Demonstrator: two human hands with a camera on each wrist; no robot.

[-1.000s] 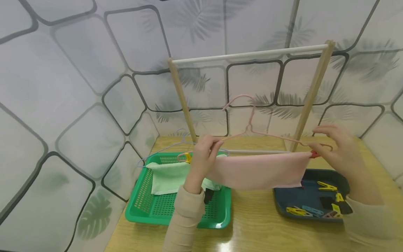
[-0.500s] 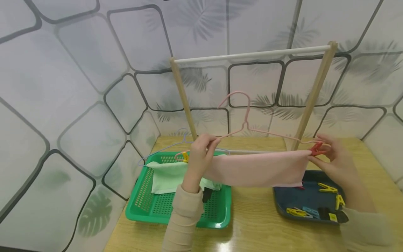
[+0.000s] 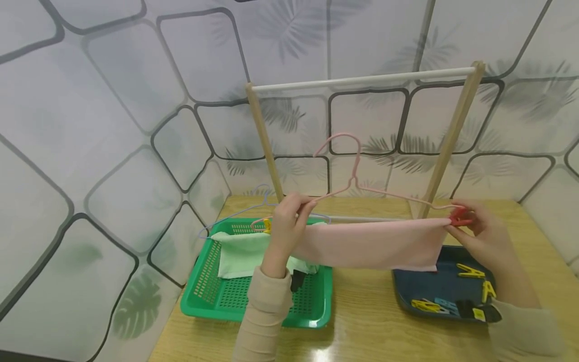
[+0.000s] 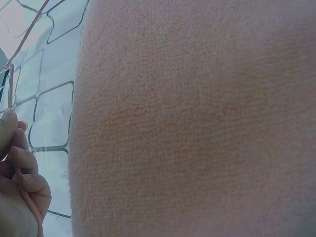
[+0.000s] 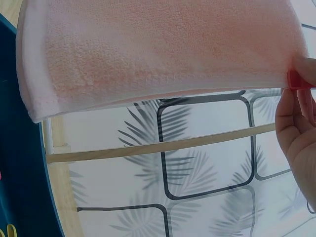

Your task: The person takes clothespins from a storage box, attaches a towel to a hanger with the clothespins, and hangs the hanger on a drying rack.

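Observation:
A pink towel (image 3: pixel 371 245) hangs folded over the lower bar of a pink hanger (image 3: pixel 355 166). My left hand (image 3: pixel 289 226) grips the hanger's left arm between thumb and curled fingers. At the towel's upper right corner, my right hand (image 3: pixel 486 234) pinches a red clothespin (image 3: pixel 459 217), whose tips sit at the cloth edge. A yellow clothespin (image 3: pixel 267 225) shows at the hanger's left end, past my left hand. Pink terry cloth fills most of the left wrist view, while the right wrist view has the red clothespin (image 5: pixel 298 80) between thumb and fingers.
Behind stands a rack with wooden posts and a white top rail (image 3: pixel 362 80). A green basket (image 3: pixel 190 301) holds a light green cloth (image 3: pixel 237 254), with a blue hanger (image 3: pixel 230 217) at it. Clothespins lie in a dark blue tray (image 3: pixel 407 281) at right.
My right hand has closed in on the red clothespin and brought it down to the towel's corner. Hanger and towel have shifted slightly left; my left hand keeps its grip.

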